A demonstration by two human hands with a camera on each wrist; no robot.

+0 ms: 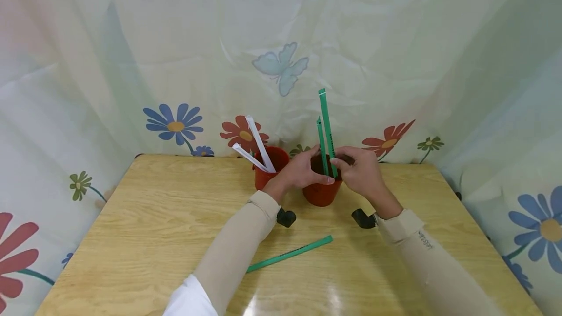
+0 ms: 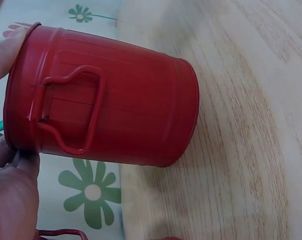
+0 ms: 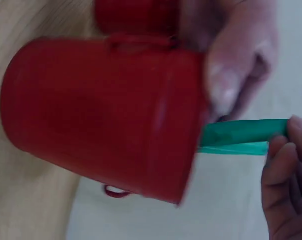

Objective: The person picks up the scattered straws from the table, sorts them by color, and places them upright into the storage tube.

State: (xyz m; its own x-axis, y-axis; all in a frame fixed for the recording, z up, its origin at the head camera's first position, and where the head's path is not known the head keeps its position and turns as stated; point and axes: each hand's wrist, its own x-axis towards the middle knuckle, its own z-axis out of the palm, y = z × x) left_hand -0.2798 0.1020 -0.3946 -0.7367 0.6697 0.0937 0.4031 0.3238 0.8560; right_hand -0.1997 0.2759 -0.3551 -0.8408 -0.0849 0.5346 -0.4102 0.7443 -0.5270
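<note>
My left hand [image 1: 300,172] holds a red bucket [image 1: 322,195] by its rim, with the thumb on the near side. In the left wrist view the bucket [image 2: 125,105] shows a folded wire handle on its side. My right hand [image 1: 362,170] pinches a green paper-wrapped straw [image 1: 326,116] low down, its lower end inside that bucket. Beside it a shorter-looking green wrapped straw [image 1: 321,140] leans in the same bucket. The right wrist view has the fingers [image 3: 281,160] and thumb on the green straw [image 3: 246,131], just past the rim. The bucket's inside is mostly hidden.
To the left stands a second red bucket [image 1: 262,179] with two white wrapped straws [image 1: 259,140] slanting out of it. Another green wrapped straw [image 1: 291,253] lies on the wooden table [image 1: 175,218], partly behind the left forearm. A flowered curtain [image 1: 373,62] hangs behind the table.
</note>
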